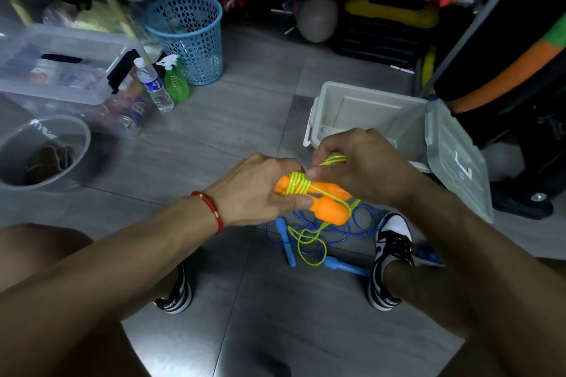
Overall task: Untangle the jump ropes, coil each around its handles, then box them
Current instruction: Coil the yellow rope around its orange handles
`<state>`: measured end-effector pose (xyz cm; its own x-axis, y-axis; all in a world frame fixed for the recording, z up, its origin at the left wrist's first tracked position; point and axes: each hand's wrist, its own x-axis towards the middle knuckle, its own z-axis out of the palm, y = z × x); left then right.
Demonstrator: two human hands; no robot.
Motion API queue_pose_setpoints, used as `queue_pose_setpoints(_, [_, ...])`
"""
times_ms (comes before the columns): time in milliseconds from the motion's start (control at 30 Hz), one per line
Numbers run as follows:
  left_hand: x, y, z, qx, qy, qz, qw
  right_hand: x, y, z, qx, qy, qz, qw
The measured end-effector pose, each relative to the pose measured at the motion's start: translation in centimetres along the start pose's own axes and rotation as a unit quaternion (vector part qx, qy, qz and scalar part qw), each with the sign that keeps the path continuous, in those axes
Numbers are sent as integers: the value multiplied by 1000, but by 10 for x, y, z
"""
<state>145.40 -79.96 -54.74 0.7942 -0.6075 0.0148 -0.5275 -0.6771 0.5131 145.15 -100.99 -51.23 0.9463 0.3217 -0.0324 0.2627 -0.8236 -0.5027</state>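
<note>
The left hand (260,190) gripped the orange handles (324,202) while the right hand (361,168) pinched the yellow rope (298,182), whose loose end might snag the blue rope (361,223) below.

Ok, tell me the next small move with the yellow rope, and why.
Probably another turn: the left hand grips the orange handles, already bound by a few yellow rope turns, while the right hand pinches a loop. Loose yellow slack still hangs onto the blue rope, so winding seems unfinished.
</note>
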Motion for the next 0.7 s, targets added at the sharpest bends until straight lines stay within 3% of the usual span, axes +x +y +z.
queue_pose_setpoints(167, [-5,14,-8,-38,-58,32,997,3,13,-12,206,-114,-17,972])
queue_pose_setpoints(400, [-11,18,-16,-155,-34,15,987,8,30,-10,370,-179,-10,912])
queue_pose_setpoints(600, [-14,19,-19,-395,-57,1,917,6,41,11,467,-211,8,859])
queue_pose_setpoints(700, [-17,16,-20,-488,-24,-9,872,3,39,29,531,-184,47,826])
